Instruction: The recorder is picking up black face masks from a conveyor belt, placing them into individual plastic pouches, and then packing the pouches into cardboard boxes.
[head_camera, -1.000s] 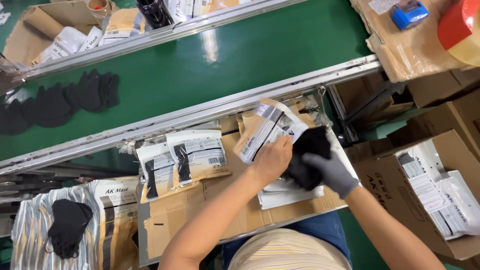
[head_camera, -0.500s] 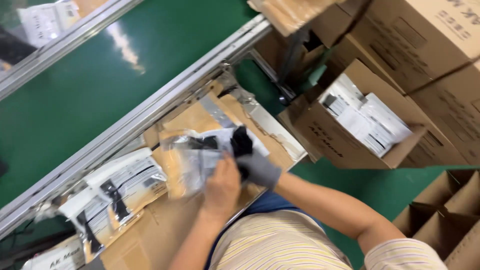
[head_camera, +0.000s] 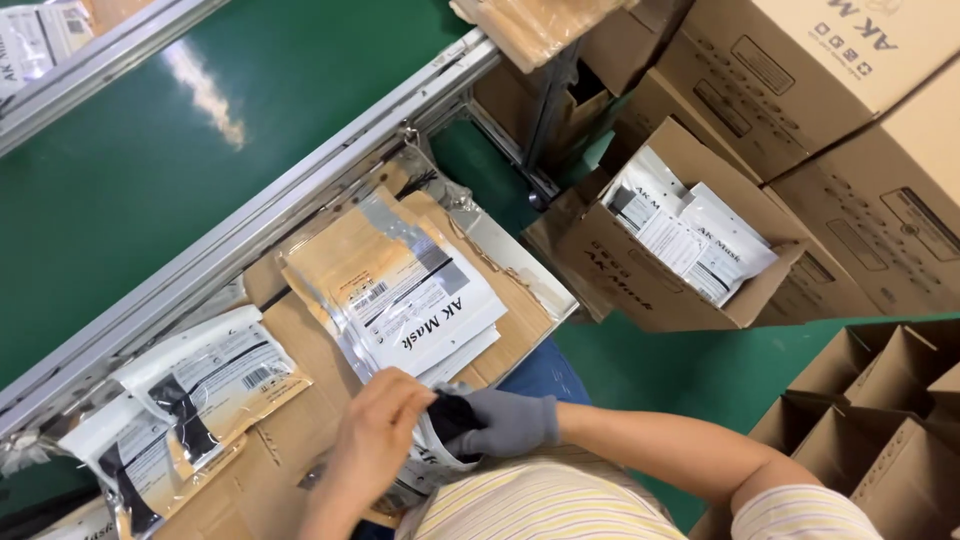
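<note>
Bare left hand (head_camera: 375, 425), grey-gloved right hand (head_camera: 510, 422) — gripping glossy pouch (head_camera: 440, 455).

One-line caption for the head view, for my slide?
Bare left hand and gloved right hand slide a black mask into a pouch.

A stack of flat pouches (head_camera: 405, 290), clear on top with a white printed panel, is lying on the cardboard-covered surface (head_camera: 290, 420) beside the green belt. Two filled pouches (head_camera: 180, 400), white with dark contents showing, are resting further along at the surface's near-left end. Another pouch (head_camera: 440, 455) is being held between the left hand (head_camera: 375, 435) and the gloved right hand (head_camera: 505, 422). An open brown carton (head_camera: 650, 270) is standing beyond the surface's end, holding white packets (head_camera: 690, 235). Closed brown cartons (head_camera: 800, 70) with dark printed labels are stacked behind it.
</note>
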